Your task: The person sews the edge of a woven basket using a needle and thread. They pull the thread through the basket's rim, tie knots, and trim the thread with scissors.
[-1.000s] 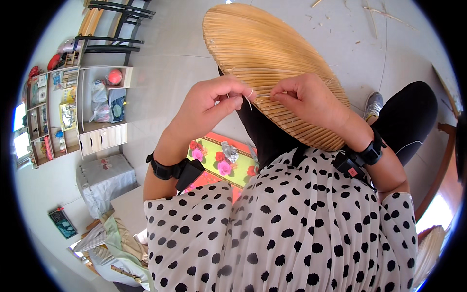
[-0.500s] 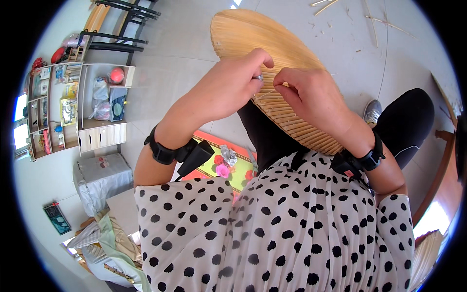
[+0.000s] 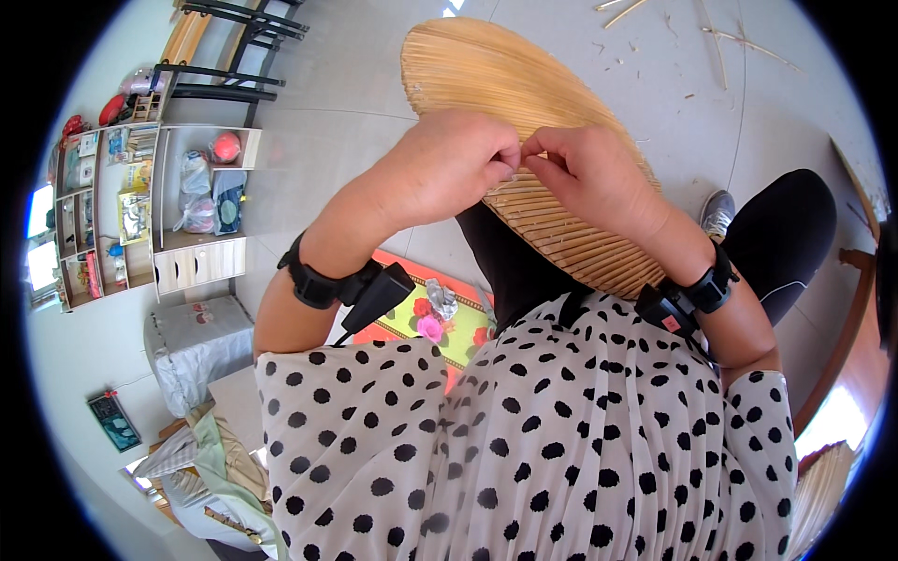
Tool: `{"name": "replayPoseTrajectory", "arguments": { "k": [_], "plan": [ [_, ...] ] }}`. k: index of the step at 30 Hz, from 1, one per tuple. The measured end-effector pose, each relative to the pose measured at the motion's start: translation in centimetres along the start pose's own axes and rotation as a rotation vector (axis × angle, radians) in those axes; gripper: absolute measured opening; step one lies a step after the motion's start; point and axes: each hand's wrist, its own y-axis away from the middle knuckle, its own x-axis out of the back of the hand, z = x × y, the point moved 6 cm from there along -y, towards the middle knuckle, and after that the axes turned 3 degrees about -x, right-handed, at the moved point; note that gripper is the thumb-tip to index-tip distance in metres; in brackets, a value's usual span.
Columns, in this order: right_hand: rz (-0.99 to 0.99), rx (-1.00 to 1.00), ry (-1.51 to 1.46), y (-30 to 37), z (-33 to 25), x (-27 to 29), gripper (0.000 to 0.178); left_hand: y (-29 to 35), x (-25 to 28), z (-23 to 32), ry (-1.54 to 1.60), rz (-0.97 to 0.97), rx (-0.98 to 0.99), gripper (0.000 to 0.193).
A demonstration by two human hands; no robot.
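A round, flat mat of straw-coloured stalks (image 3: 496, 70) lies tilted across my lap, its rows of stalks bound side by side. Over the middle of it my two hands meet almost fingertip to fingertip. My left hand (image 3: 463, 159) is closed, thumb and fingers pinched on what looks like a thin pale thread (image 3: 506, 179). My right hand (image 3: 591, 173) pinches the same thread from the other side, its thumb and forefinger together. The thread is so fine that most of it is hidden between the fingers.
Loose stalk pieces (image 3: 725, 37) and small scraps lie on the tiled floor beyond the mat. A floral-patterned low surface (image 3: 458, 348) is beside my left thigh. Left stand a shelf unit (image 3: 201, 252), a grey covered box (image 3: 206, 346) and black metal frames (image 3: 229, 92).
My left hand has turned knuckles-up, its raised forefinger now folded down, and has come closer to my right hand. The right hand has risen slightly. The mat stays nearly in place.
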Motion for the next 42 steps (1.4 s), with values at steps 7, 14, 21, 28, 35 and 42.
{"name": "replayPoseTrajectory", "arguments": {
  "k": [7, 14, 21, 28, 35, 42],
  "plan": [
    [-0.210, -0.107, -0.121, -0.1, 0.6, -0.8, 0.019, 0.2, 0.1, 0.2, -0.120, 0.029, 0.037, 0.008],
    [-0.242, -0.190, -0.241, -0.2, 1.5, -2.1, 0.021, 0.9, 0.1, 0.2, 0.018, 0.057, 0.066, 0.004],
    [-0.344, -0.609, -0.767, 0.2, 3.4, -3.6, 0.019, 2.2, -0.5, 0.1, 0.445, 0.058, 0.045, 0.008],
    [-0.442, -0.817, -0.949, 0.7, 3.2, -4.2, 0.021, 2.7, -1.0, -0.8, 0.443, 0.098, -0.071, 0.014],
    [-0.452, -0.955, -1.016, 0.7, 3.0, -4.4, 0.022, 3.1, -1.0, -0.1, 0.186, 0.317, -0.258, 0.016],
    [-0.370, -0.939, -0.983, 0.8, 2.8, -4.4, 0.025, 3.4, -1.6, 0.8, -0.090, 0.463, -0.250, 0.013]
  ]
}}
